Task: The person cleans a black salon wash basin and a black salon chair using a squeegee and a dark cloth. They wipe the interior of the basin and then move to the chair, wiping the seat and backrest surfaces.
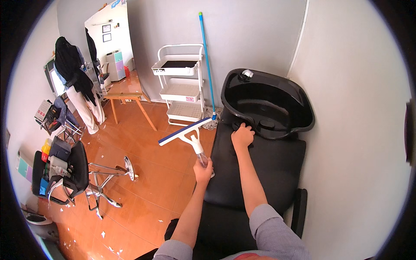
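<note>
My left hand [202, 170] is closed around the clear bottle handle of a white spray squeegee [194, 140], whose blue-edged blade points away from me over the floor. My right hand [243, 138] presses on the top of the black padded backrest [256, 172] of a shampoo chair, just below the neck cut-out of the black wash basin [263, 97]. Dark cloth [238, 125] shows around its fingers and seems gripped there, though black on black makes its outline hard to see. The squeegee's blade is apart from the chair.
A white three-tier trolley [180, 91] and a blue-handled mop [208, 65] stand by the grey wall. Left are a tall mirror [113, 42], another person [79, 78] and a wheeled salon chair [81, 162] loaded with bottles. White scraps [103, 234] litter the tiled floor. A wall borders the right side.
</note>
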Demonstrator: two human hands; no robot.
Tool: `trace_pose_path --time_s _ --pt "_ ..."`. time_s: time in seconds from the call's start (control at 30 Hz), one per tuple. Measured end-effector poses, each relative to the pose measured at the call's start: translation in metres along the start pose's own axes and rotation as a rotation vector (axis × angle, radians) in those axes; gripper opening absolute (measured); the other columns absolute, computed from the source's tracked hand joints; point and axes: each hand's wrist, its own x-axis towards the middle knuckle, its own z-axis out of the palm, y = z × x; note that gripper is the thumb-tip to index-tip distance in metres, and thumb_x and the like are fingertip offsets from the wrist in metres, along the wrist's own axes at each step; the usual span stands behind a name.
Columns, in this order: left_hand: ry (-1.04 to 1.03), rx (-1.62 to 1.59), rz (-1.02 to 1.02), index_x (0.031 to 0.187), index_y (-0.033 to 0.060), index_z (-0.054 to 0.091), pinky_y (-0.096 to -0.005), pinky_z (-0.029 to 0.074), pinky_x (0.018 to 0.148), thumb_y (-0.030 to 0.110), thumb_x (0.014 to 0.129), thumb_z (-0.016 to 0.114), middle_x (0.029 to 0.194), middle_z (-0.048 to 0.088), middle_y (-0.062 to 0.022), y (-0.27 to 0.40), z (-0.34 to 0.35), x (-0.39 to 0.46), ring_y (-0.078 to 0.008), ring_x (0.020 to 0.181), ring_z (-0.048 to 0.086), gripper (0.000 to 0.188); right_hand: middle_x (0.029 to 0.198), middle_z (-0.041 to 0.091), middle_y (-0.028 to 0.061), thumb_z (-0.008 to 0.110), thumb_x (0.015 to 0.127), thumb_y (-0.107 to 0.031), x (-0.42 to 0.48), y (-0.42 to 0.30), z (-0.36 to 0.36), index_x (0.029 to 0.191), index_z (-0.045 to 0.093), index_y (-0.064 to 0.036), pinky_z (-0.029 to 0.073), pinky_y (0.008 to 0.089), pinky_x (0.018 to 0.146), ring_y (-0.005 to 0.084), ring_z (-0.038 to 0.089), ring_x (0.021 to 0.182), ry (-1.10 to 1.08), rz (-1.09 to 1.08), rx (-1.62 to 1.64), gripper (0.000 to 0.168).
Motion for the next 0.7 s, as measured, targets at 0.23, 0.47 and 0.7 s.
trace_pose_path --time_s 0.23,0.47,0.7 --pt "0.044 -0.056 -0.033 0.083 -0.0026 0.054 -0.0275 0.047 0.046 0.015 0.085 0.065 0.060 0.059 -0.0065 -0.004 0.000 0.002 -0.0123 0.050 0.059 0.021 0.103 0.059 0.0108 0.076 0.066 -0.027 -0.011 -0.026 0.008 0.105 0.061 -0.012 0.056 0.0378 0.066 0.0338 0.060 0.090 0.085 -0.216 0.091 0.044" --pt "0.051 -0.053 0.012 0.084 -0.0029 0.055 -0.0278 0.047 0.049 0.015 0.084 0.065 0.062 0.060 -0.0075 -0.005 0.005 0.002 -0.0127 0.053 0.060 0.020 0.102 0.061 0.0064 0.078 0.064 -0.024 0.024 -0.051 0.015 0.100 0.066 -0.015 0.055 0.0367 0.070 0.0287 0.061 0.091 -0.090 -0.399 0.077 0.039" --pt "0.105 -0.009 0.066 0.082 -0.0018 0.055 -0.0289 0.048 0.050 0.015 0.082 0.067 0.061 0.060 -0.0072 -0.018 0.002 0.009 -0.0130 0.053 0.060 0.021 0.108 0.059 -0.0023 0.073 0.058 -0.014 -0.009 -0.044 0.025 0.090 0.069 -0.018 0.050 0.0362 0.067 0.0230 0.053 0.101 0.036 -0.875 0.131 0.032"
